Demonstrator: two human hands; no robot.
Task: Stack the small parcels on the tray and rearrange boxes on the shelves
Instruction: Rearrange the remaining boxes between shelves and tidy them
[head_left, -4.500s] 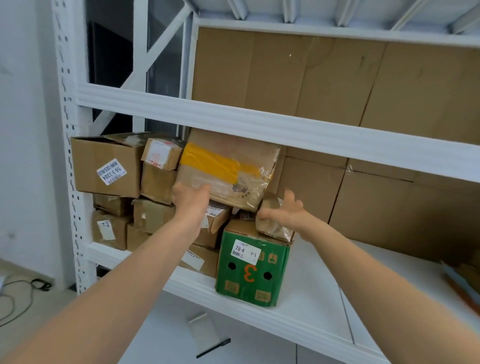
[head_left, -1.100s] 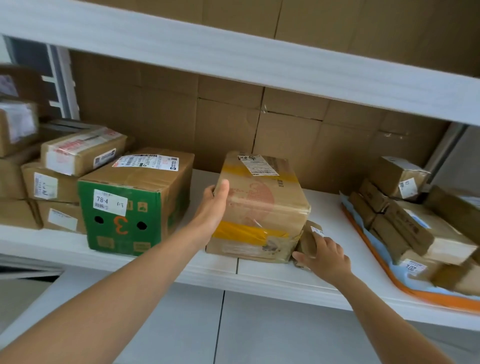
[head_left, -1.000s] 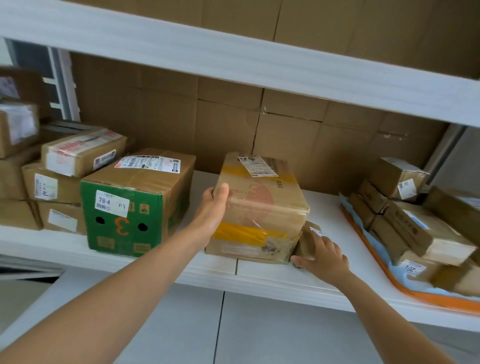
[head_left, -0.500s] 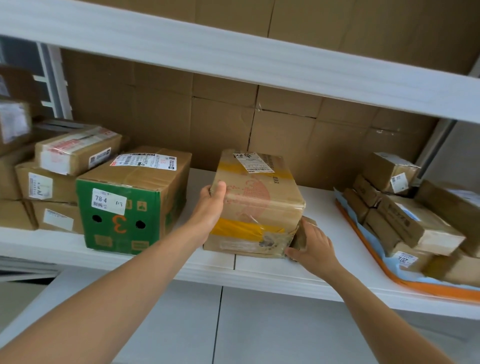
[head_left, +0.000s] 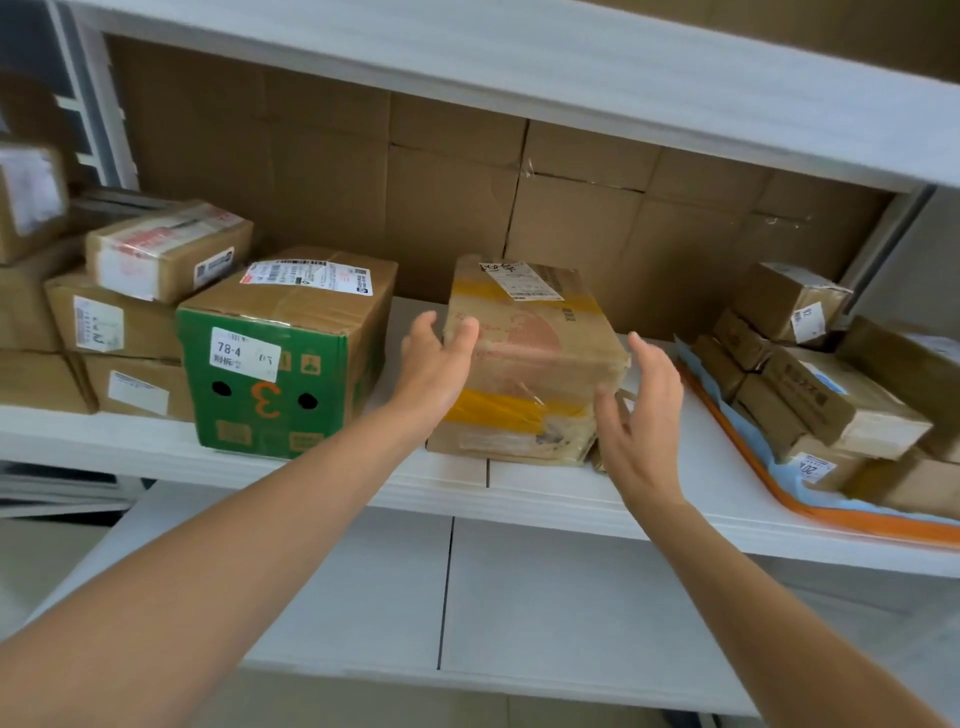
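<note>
**Both hands let go beside the taped box**

The taped box (head_left: 524, 358) is brown cardboard, crumpled under clear film, with two yellow tape bands and a white label on top. It sits on the middle of the white shelf (head_left: 519, 493), just right of a green box (head_left: 270, 384) marked with an orange 3.

At the right end of the shelf lies an orange tray (head_left: 883, 525) lined in blue. Small parcels (head_left: 841, 400) are piled on it in two layers, each with a little white sticker. Plain cartons (head_left: 130, 322) are stacked left of the green box.

The left hand (head_left: 436, 364) is released, with its straight fingertips touching the box's upper left edge. The right hand (head_left: 644, 410) is released too, fingers spread and relaxed just beside the box's right face, seemingly clear of it.

Half a second ago the left hand's thumb hooked over the box top and the right hand was low at the box's front right corner on a small brown parcel. That parcel is now mostly hidden behind the raised right hand.
</note>
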